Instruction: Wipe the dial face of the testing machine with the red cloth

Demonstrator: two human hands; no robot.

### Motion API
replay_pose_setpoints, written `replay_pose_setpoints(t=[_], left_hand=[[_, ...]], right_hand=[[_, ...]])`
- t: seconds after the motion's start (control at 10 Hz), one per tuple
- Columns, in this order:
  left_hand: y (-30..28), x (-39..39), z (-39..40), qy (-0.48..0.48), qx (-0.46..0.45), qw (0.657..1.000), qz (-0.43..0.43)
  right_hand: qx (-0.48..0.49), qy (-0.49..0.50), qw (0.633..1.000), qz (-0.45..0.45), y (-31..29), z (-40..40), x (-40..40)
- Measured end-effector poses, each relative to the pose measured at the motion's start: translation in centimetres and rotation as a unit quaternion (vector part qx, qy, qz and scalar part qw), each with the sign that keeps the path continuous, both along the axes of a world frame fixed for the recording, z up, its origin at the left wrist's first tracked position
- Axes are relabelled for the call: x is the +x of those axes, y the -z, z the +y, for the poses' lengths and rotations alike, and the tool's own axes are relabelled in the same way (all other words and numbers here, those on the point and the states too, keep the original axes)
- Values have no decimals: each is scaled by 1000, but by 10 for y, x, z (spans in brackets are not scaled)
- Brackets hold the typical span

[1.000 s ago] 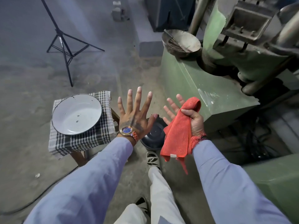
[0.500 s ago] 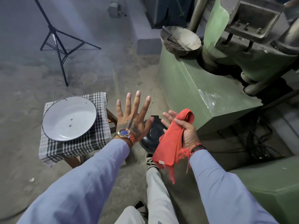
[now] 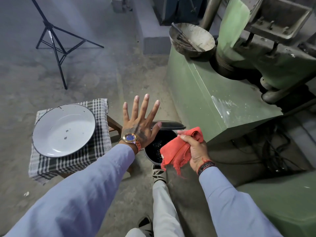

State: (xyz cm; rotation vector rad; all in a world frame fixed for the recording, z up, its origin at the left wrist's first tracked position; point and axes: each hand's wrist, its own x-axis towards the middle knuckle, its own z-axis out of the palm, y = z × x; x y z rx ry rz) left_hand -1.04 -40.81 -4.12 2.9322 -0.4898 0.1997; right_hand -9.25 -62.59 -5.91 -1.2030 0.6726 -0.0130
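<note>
Right hand [image 3: 196,149] had closed, bunching the red cloth [image 3: 177,149] (lower centre); left hand [image 3: 140,127] fingers spread, empty.

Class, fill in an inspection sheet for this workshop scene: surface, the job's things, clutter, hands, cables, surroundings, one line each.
Surface: dusty concrete floor, gritty.
Job's things: red cloth bunched in the right hand; green testing machine with scuffed paint; its dial face is not in view.
Clutter: white enamel basin, chipped, on a checked cloth over a stool; dark bucket near the machine; metal bowl holding tools on the machine.
Hands: left hand open, fingers spread, empty; right hand closed on the cloth.
Cables: dark cables on the floor beside the machine.
Surroundings: black tripod standing behind.
</note>
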Motion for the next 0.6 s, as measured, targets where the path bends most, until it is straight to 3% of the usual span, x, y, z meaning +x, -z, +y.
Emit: replay_pose_setpoints(t=[0.3,0.6], left_hand=[[32,25,0,5,7,999,-38],[-4,41,-7,-2,7,999,-50]], right_hand=[[-34,-32,999,26,37,10,34],[-14,-44,998,-39,6,10,64]])
